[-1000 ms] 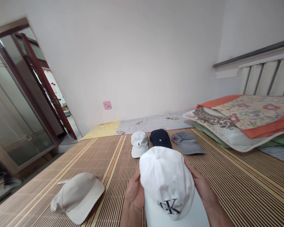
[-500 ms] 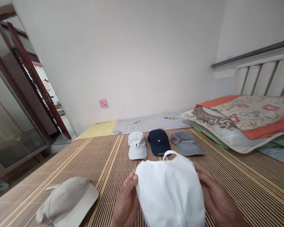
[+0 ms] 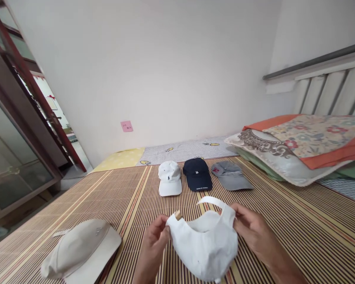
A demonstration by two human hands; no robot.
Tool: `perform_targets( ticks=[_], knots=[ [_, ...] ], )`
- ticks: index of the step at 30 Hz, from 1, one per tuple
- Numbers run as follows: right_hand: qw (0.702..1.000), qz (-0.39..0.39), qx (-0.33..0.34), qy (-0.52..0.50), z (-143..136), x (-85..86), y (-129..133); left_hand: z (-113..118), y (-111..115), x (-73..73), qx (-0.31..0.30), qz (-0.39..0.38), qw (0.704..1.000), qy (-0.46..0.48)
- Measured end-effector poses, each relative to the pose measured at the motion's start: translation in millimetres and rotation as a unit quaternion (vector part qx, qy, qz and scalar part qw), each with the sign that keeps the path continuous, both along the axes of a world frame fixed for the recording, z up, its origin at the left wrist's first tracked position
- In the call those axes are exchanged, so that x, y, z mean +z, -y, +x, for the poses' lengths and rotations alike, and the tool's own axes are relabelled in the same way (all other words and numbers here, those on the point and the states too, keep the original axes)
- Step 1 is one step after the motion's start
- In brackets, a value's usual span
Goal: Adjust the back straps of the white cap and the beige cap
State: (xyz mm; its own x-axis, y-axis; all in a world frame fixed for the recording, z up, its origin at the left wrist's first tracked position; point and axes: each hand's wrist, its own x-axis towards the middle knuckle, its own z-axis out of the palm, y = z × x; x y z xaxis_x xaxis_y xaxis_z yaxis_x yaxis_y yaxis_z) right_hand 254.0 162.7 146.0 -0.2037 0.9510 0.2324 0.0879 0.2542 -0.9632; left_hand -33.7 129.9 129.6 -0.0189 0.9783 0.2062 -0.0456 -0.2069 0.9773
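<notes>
Trio of caps [image 3: 197, 173] beyond hands [image 3: 154, 238]

I now see white cloth baseball cap [image 3: 204, 248] upside down: black letters and brim, facing me a second ago, gone from sight; opening now faces up. Narrow white cloth strap [image 3: 214, 200] now shows loose end, small brass-coloured buckle [image 3: 178, 215] newly visible opposite. Left hand [image 3: 154, 241] shifts from crown's side to pinch edge by buckle; right hand [image 3: 251, 225] shifts to strap's base. Dark navy cloth cap [image 3: 197, 172], partly covered before, now uncovered. My view swings slightly right.
</notes>
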Motion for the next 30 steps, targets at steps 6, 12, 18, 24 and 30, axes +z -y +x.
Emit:
perform_targets(
  ticks=[6, 12, 18, 24, 30],
  knots=[
    [0.976, 0.025, 0.009, 0.215, -4, -17.4, -7, 9, -1, -1.4, 0.021, -0.026, 0.982, -0.185],
    [0.970, -0.010, 0.058, 0.237, 0, -9.9, 0, 4, -3, -6.0, 0.017, -0.059, 0.981, -0.186],
    [0.969, -0.048, 0.061, 0.233, -7, 6.7, 12, -2, -1, -3.1, 0.021, -0.052, 0.977, -0.204],
    [0.959, -0.108, 0.086, 0.246, -21, 2.2, 17, 1, 3, 10.5, -0.008, -0.047, 0.972, -0.232],
    [0.964, -0.094, 0.145, 0.201, -26, -0.5, 17, 4, 9, 22.6, -0.022, -0.048, 0.961, -0.271]
  ],
)
